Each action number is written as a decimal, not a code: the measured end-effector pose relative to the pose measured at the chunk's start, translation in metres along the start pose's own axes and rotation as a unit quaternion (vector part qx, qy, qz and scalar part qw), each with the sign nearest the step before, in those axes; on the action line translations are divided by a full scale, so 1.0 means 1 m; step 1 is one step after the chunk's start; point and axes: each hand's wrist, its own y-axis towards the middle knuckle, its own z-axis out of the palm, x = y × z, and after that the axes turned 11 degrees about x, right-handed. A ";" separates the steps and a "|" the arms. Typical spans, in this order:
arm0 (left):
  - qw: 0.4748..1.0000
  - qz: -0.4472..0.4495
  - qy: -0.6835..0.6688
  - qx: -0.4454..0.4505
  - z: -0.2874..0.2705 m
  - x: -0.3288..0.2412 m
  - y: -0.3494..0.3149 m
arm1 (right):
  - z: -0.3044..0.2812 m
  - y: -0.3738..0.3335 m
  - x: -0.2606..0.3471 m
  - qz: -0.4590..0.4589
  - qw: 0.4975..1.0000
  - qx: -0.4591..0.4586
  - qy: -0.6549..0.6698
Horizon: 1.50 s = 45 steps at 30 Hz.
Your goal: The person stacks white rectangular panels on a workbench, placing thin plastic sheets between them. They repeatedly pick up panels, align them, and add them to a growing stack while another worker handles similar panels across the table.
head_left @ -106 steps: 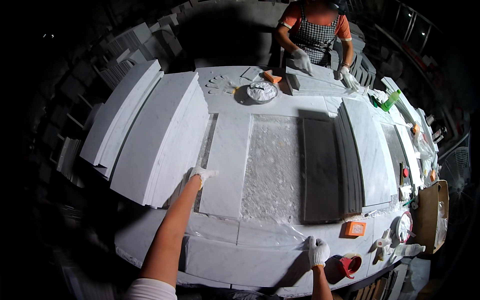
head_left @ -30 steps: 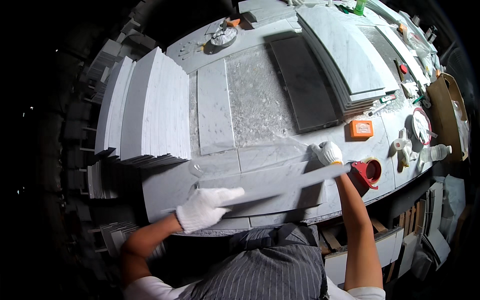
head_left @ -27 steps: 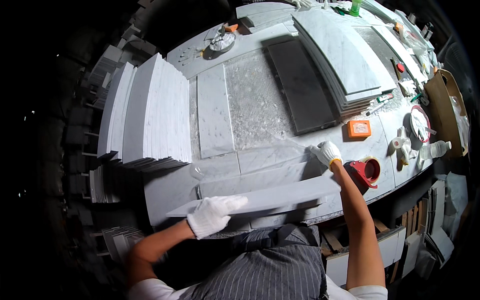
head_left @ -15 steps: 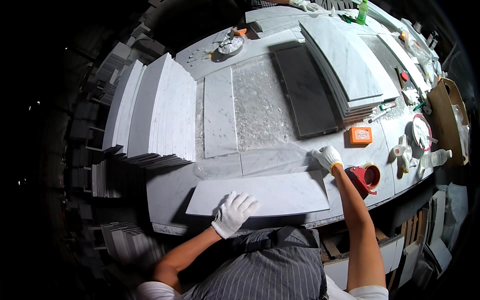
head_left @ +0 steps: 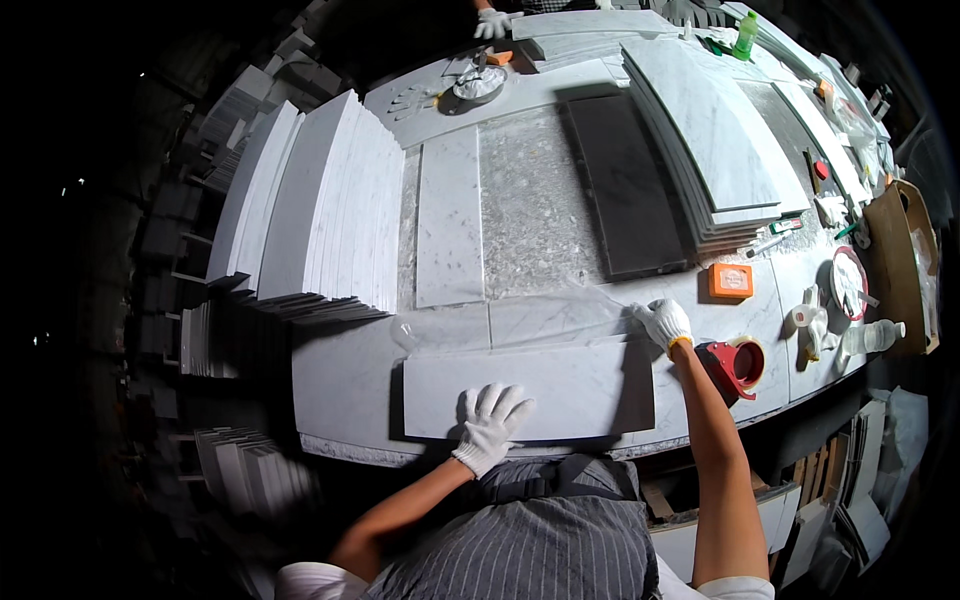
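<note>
A pale marble tile [head_left: 560, 390] lies flat along the front of the worktop, its long edge toward me. My left hand [head_left: 490, 425], in a white knit glove, rests on it with fingers spread. Beyond the tile stretches a strip of clear plastic film [head_left: 540, 312]. Its right end is in my gloved right hand [head_left: 664, 324], whose fingers are curled around it above the tile's far right corner. Just right of that hand sits a red tape dispenser [head_left: 736, 366], and behind it an orange box [head_left: 730, 281].
Upright marble slabs [head_left: 335, 210] stand at left; a slab stack [head_left: 700, 130] rises at right. Between them lie a dark slab [head_left: 632, 190] and a pale strip [head_left: 449, 215]. A bowl of white material [head_left: 480, 84] and a co-worker's gloved hand [head_left: 494, 23] are at the back. A bottle [head_left: 873, 340] lies right.
The marble tile has turned square to the table edge and shifted slightly right under my left hand. My right hand keeps the film. A co-worker's hand at the back has moved left.
</note>
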 end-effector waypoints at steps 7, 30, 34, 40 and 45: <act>1.000 -0.011 -0.015 0.008 0.012 0.004 0.000 | -0.001 0.000 0.002 0.007 1.000 0.006 -0.001; 0.998 -0.004 0.012 0.064 0.039 0.022 -0.015 | 0.011 0.008 -0.010 -0.061 0.994 -0.051 -0.080; 0.999 0.030 0.033 0.018 0.043 0.027 -0.014 | 0.012 0.005 -0.013 -0.039 0.995 -0.054 -0.068; 0.995 0.076 0.003 -0.066 0.031 0.028 -0.010 | 0.011 -0.005 0.000 0.009 0.996 -0.069 -0.062; 0.990 0.067 0.059 -0.111 0.047 0.031 -0.009 | 0.017 0.000 -0.005 0.020 0.997 -0.061 -0.040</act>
